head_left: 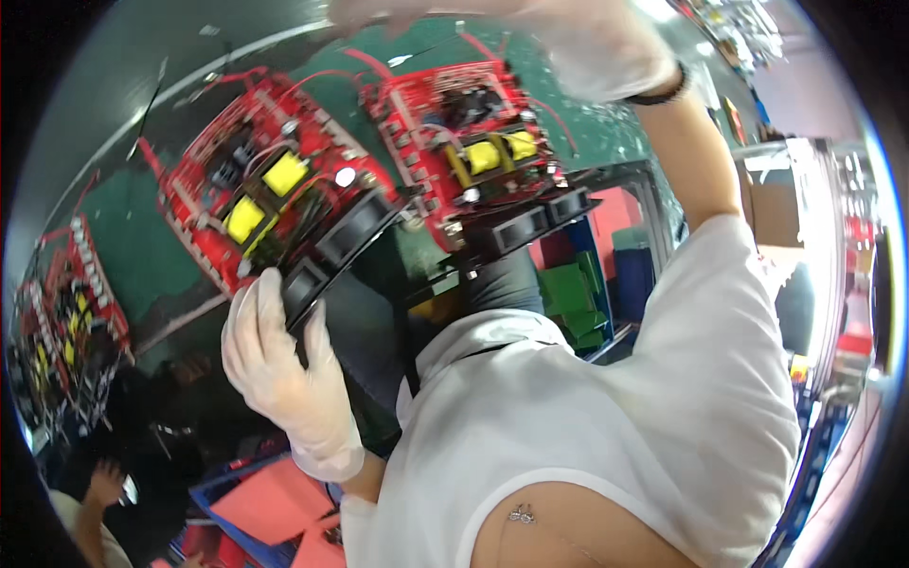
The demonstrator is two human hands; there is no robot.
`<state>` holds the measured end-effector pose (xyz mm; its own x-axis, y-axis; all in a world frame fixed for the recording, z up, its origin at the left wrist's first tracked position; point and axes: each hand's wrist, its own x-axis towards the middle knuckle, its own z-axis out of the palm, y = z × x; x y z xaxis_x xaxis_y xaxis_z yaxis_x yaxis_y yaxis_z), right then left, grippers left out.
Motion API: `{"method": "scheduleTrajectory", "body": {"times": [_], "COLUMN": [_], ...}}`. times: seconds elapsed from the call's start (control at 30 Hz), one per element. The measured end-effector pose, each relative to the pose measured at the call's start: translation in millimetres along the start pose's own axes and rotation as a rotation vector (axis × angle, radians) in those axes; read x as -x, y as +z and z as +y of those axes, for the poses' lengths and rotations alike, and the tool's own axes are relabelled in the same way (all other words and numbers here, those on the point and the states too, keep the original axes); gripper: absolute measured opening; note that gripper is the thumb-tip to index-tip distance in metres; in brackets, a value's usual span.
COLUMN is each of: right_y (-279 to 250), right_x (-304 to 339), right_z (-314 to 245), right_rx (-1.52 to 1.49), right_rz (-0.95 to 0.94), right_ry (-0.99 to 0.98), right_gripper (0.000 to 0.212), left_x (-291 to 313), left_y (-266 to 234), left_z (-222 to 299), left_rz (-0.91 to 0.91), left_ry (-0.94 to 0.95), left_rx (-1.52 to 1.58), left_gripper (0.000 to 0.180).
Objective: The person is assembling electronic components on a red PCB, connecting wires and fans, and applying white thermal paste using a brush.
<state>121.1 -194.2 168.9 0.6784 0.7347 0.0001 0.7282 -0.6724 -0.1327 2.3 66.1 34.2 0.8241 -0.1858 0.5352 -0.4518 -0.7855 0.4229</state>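
Note:
My left hand [284, 379], in a thin white glove, grips the lower end of a black frame with squarish openings [355, 227]. This frame runs along the near edge of a red circuit board assembly [204, 222], which carries yellow-wrapped transformers [284, 173] and loose red wires. To its right lies a second red circuit board assembly [412, 142] with a similar black frame [523, 232]. Beyond that board my gloved right hand [606, 52] reaches across the top of the view; its fingers are blurred and partly cut off, so what they touch is hidden.
More red board assemblies [80, 303] stand at the far left of the green work surface [128, 222]. Blue bins with pink sheets [270, 497] are at lower left, green pieces [576, 298] at right. Another person's hand [106, 483] shows at lower left.

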Motion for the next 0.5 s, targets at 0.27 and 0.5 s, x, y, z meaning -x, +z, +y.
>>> {"method": "scheduleTrajectory", "body": {"times": [0.27,0.5], "right_y": [43.7,85.8], "right_x": [380.5,264.0], "right_z": [158.7,131.0], "right_rx": [0.839,-0.005], "right_rz": [-0.481,0.188], "right_ry": [0.461,1.134], "right_gripper": [0.02,0.036], "left_x": [-12.3,-8.9], "left_y": [24.2,26.2], "left_z": [34.4,30.0], "left_rz": [-0.192,-0.092], "left_ry": [0.038,0.038], "left_rx": [0.04,-0.055], "left_gripper": [0.05,0.045]}}
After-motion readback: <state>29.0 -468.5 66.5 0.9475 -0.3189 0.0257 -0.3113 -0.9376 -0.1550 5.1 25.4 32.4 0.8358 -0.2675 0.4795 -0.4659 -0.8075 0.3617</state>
